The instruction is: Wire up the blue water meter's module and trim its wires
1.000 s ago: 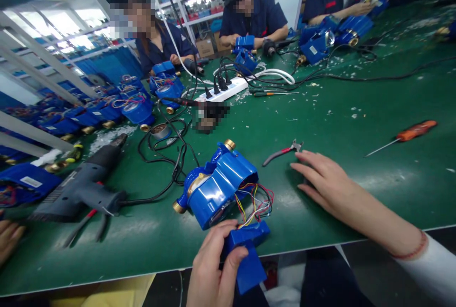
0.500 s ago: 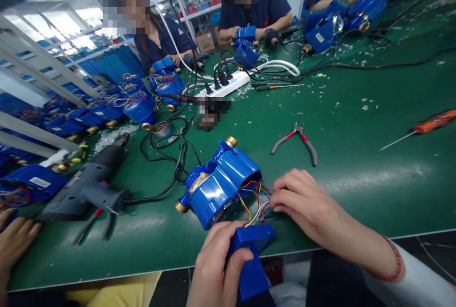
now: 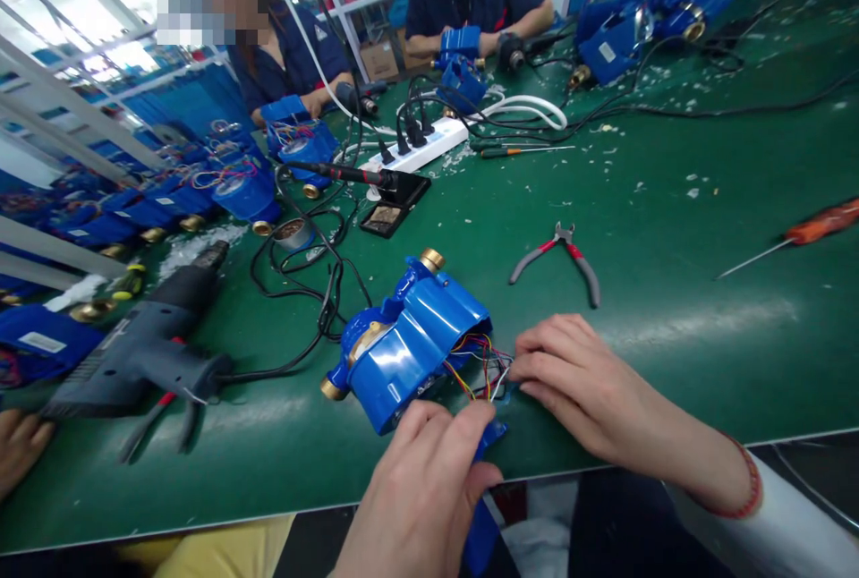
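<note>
A blue plastic water meter [image 3: 403, 359] with brass pipe ends lies on the green bench mat [image 3: 671, 193], with red, yellow and white wires [image 3: 480, 368] coming out of its near side. My right hand [image 3: 583, 386], wearing a red bracelet, has its fingertips pinched at those wires. My left hand [image 3: 416, 493] grips a blue plastic cover [image 3: 481, 533] just below the meter, and most of that cover is hidden behind my hand. Its knuckles nearly touch the meter.
Red-handled wire cutters [image 3: 557, 260] and an orange screwdriver [image 3: 822, 222] lie to the right. A grey heat gun [image 3: 144, 350], a power strip [image 3: 416, 147] and a soldering iron stand [image 3: 393, 207] are further off. Co-workers sit across the bench, and a co-worker's hand [image 3: 20, 448] shows at lower left.
My right hand has moved from the mat beside the cutters onto the wires. My left hand has lowered the blue cover and turned it. The view has tilted slightly.
</note>
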A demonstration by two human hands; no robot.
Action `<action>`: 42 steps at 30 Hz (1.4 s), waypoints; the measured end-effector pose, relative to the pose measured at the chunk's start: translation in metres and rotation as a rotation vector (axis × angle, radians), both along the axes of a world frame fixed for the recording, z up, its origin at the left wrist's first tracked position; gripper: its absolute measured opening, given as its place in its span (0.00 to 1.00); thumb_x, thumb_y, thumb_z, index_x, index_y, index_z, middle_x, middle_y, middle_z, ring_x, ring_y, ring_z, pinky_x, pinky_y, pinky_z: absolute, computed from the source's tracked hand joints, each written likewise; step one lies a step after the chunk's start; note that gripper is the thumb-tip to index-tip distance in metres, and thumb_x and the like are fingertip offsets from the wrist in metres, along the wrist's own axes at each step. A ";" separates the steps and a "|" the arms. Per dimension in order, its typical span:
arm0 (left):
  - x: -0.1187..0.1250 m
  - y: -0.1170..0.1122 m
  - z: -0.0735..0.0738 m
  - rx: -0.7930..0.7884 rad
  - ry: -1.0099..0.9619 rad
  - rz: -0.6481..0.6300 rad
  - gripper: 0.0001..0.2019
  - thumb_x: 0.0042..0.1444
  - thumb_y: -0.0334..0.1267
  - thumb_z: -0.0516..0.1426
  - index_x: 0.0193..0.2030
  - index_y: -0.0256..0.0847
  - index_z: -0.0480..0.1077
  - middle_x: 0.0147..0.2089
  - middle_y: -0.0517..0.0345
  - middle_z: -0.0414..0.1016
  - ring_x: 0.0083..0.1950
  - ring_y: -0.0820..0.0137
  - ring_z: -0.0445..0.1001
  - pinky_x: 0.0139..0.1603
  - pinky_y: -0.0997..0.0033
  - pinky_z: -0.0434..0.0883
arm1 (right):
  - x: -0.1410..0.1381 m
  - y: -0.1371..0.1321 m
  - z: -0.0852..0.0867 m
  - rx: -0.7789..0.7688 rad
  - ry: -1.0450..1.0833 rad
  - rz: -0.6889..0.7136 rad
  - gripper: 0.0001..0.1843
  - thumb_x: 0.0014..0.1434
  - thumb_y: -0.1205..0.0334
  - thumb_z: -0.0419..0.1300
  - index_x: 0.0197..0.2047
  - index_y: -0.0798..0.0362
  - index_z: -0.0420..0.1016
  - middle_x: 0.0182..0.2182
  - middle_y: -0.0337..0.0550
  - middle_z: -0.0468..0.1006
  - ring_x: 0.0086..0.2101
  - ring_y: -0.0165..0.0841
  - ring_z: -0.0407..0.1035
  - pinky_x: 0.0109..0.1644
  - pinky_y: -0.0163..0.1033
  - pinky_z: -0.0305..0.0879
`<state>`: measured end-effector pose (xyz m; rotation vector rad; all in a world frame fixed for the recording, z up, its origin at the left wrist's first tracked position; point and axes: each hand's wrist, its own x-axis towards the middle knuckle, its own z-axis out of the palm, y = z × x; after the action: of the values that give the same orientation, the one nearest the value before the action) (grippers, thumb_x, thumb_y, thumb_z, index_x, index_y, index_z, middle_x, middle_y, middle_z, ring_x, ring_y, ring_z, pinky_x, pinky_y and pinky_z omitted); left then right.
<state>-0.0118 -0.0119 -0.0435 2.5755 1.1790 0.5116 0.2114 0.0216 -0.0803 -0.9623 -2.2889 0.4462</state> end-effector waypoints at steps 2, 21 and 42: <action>0.003 0.002 0.003 -0.025 0.037 -0.021 0.12 0.63 0.33 0.51 0.52 0.39 0.65 0.37 0.54 0.78 0.37 0.63 0.76 0.36 0.64 0.80 | -0.002 -0.001 0.002 -0.053 0.025 0.014 0.12 0.64 0.75 0.50 0.46 0.54 0.70 0.42 0.46 0.69 0.44 0.36 0.61 0.47 0.43 0.57; 0.003 0.003 0.001 -0.067 0.170 0.028 0.19 0.56 0.33 0.59 0.54 0.40 0.64 0.42 0.53 0.78 0.41 0.61 0.77 0.40 0.60 0.80 | -0.003 -0.001 -0.003 -0.014 0.155 -0.018 0.11 0.65 0.74 0.52 0.45 0.54 0.72 0.39 0.44 0.74 0.41 0.36 0.62 0.45 0.44 0.55; -0.013 0.001 -0.020 0.064 0.071 -0.004 0.24 0.61 0.39 0.56 0.63 0.39 0.58 0.42 0.53 0.78 0.40 0.67 0.76 0.42 0.71 0.77 | 0.048 -0.021 -0.022 0.077 0.206 -0.500 0.07 0.65 0.67 0.54 0.45 0.50 0.71 0.39 0.41 0.75 0.41 0.33 0.70 0.45 0.37 0.66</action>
<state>-0.0244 -0.0107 -0.0636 2.6700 1.1983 0.4684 0.2598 0.0011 -0.1019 -1.3305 -1.7860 0.2269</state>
